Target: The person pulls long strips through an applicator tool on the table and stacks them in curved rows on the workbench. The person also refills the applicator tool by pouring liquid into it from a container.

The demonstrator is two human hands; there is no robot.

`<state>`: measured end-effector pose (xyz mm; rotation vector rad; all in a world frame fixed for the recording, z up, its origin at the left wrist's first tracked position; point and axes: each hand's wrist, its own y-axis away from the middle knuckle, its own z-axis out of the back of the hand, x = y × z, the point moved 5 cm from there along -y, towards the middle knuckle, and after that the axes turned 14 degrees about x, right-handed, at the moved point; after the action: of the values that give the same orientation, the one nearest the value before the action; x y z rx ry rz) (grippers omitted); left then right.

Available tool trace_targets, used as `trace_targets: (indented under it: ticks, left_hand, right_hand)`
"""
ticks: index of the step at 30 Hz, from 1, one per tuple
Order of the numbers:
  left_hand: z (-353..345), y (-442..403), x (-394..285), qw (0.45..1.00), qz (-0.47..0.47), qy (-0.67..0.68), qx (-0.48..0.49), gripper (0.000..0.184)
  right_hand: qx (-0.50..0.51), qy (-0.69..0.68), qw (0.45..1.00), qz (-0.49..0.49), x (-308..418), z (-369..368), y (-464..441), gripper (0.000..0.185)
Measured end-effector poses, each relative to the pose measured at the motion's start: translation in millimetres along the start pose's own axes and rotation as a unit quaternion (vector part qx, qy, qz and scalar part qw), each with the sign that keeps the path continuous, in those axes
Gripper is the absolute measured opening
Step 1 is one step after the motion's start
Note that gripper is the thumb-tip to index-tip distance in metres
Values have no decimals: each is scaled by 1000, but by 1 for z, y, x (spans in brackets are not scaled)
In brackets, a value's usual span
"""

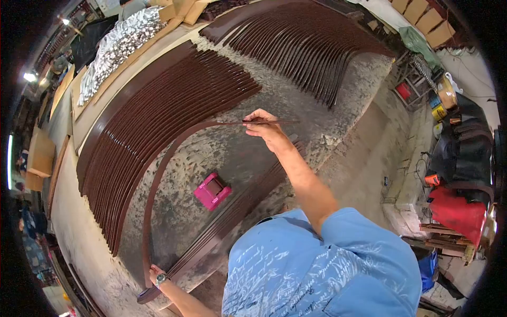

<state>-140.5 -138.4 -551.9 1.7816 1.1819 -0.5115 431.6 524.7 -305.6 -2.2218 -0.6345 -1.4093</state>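
The left hand (pixel 157 276) pinches a brown strip (pixel 150 211) near its lower end; the strip arcs up toward the right hand. Between both hands sits a pink container (pixel 204 198). The right hand (pixel 262 127) pinches a slim dark stick (pixel 288 122).

**Head-worn view across the work surface (pixel 237 145)**

The wide, round-edged camera looks forward and down. The blue shirt (pixel 322 264) sits close, near right; the left hand (pixel 157 276) and right hand (pixel 261 128) are farther out, with the work surface reaching far beyond.
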Motion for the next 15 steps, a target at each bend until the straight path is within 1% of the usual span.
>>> trace_targets:
  ticks: [3, 12, 15]
  left_hand:
    - [3, -1, -2, 1000, -4, -5, -25, 26]
    - [-11, 7, 2, 997, 28, -68, -12, 31]
    - [-13, 8, -1, 995, 39, -87, 5, 34]
  right_hand:
    - [2, -20, 1000, 3, -3, 2, 2, 12]
    - [-25, -31, 999, -4, -12, 11, 7, 16]
    - [-109, -52, 991, -61, -26, 23, 6, 21]
